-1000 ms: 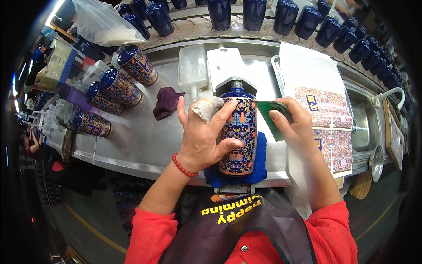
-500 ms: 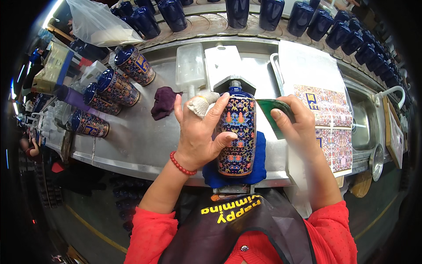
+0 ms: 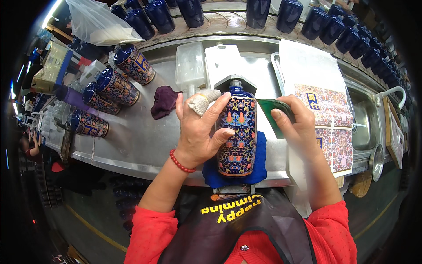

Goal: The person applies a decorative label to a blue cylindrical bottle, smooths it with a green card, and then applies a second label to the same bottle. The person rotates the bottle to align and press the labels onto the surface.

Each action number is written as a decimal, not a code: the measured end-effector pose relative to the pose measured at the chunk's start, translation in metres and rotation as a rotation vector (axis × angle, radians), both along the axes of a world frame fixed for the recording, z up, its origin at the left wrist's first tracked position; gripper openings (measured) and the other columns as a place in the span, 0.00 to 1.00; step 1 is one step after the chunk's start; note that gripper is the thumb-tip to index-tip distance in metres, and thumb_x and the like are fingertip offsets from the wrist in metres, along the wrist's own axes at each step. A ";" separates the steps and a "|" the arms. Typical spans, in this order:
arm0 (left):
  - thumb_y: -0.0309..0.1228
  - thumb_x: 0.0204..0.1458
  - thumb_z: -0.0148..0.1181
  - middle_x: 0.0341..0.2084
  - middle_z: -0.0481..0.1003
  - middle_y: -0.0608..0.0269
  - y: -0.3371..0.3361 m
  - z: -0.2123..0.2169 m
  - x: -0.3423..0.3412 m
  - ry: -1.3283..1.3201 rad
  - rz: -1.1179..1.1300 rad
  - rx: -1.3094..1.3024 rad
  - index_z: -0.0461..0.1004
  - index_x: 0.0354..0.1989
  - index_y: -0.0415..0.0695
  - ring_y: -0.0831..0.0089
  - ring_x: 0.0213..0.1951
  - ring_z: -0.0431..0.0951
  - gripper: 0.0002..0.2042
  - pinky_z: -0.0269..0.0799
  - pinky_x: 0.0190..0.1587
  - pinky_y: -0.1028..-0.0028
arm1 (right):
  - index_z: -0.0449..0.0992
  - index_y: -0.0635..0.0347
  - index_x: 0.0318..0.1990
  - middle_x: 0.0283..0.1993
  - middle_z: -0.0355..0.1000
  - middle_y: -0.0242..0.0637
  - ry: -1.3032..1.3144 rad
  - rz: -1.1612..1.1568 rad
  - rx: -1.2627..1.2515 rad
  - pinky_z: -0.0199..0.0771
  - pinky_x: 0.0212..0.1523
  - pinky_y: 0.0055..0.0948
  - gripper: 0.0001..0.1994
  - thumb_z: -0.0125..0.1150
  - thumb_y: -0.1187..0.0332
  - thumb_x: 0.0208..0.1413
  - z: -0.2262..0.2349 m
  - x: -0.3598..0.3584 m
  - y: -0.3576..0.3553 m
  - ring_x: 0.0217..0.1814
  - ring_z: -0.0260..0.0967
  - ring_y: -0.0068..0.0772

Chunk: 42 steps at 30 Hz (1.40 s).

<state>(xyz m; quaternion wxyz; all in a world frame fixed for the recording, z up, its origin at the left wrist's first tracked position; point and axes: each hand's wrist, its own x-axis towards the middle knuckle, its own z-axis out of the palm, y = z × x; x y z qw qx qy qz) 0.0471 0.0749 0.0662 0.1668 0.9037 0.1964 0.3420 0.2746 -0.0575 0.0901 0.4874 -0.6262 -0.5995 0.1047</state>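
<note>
A: Report the position of the workpiece.

B: One decorated bottle (image 3: 237, 132), dark blue with a multicoloured pattern, lies on its side on a blue cloth pad (image 3: 259, 165) at the near edge of the steel bench (image 3: 132, 145). Its neck points away from the person.

A: State of the left hand?

B: The left hand (image 3: 200, 132) is wrapped over the left flank of the bottle, fingers curled across the patterned face. One finger is bound in white tape. One red bead bracelet (image 3: 179, 163) sits on the wrist.

A: And the right hand?

B: The right hand (image 3: 296, 123) is closed on one green scraper (image 3: 272, 115), which is held just beside the bottle's right flank. Contact between scraper and bottle cannot be confirmed.

A: Count the remaining items.

B: Four finished patterned bottles (image 3: 116, 86) lie on their sides at bench left. One purple rag (image 3: 163, 101) lies near them. One clear plastic container (image 3: 190, 66) and one white block (image 3: 224, 64) stand beyond the workpiece. One sheet of patterned decals (image 3: 329, 123) lies to the right, beside one sink (image 3: 362, 123). A row of plain dark blue bottles (image 3: 290, 13) runs along the back; at least twelve are visible, the ends of the row being cut off. One plastic bag (image 3: 94, 22) is at upper left.
</note>
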 end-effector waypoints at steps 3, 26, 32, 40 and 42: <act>0.66 0.60 0.46 0.57 0.72 0.54 0.001 -0.001 0.000 0.017 -0.001 0.019 0.73 0.65 0.48 0.55 0.61 0.65 0.37 0.36 0.68 0.37 | 0.75 0.68 0.44 0.34 0.73 0.36 0.009 0.001 -0.011 0.69 0.36 0.25 0.10 0.64 0.69 0.63 -0.001 0.000 0.000 0.34 0.70 0.25; 0.66 0.62 0.41 0.59 0.75 0.50 -0.003 -0.011 -0.001 -0.008 0.002 0.000 0.68 0.67 0.37 0.49 0.66 0.63 0.42 0.31 0.71 0.38 | 0.76 0.69 0.45 0.35 0.73 0.36 0.098 0.008 -0.066 0.70 0.38 0.24 0.10 0.63 0.69 0.63 -0.002 -0.005 -0.004 0.35 0.70 0.24; 0.68 0.60 0.43 0.59 0.74 0.50 -0.001 -0.005 0.001 0.052 0.019 0.106 0.68 0.67 0.39 0.50 0.66 0.62 0.43 0.31 0.69 0.36 | 0.76 0.68 0.45 0.35 0.73 0.37 0.112 0.009 -0.054 0.71 0.37 0.25 0.10 0.64 0.69 0.63 -0.004 -0.007 -0.003 0.35 0.70 0.26; 0.68 0.60 0.44 0.59 0.74 0.50 -0.002 0.005 0.008 0.115 0.019 0.166 0.70 0.66 0.40 0.52 0.67 0.60 0.42 0.32 0.69 0.34 | 0.76 0.67 0.45 0.34 0.74 0.40 0.068 -0.001 -0.029 0.72 0.35 0.29 0.09 0.64 0.70 0.62 -0.005 -0.004 -0.004 0.33 0.72 0.31; 0.67 0.60 0.44 0.59 0.74 0.50 -0.003 0.006 0.008 0.075 0.012 0.164 0.71 0.65 0.41 0.52 0.67 0.60 0.41 0.32 0.69 0.35 | 0.76 0.68 0.45 0.36 0.74 0.37 0.097 -0.008 -0.049 0.71 0.37 0.25 0.10 0.64 0.69 0.63 -0.005 -0.003 -0.006 0.35 0.71 0.26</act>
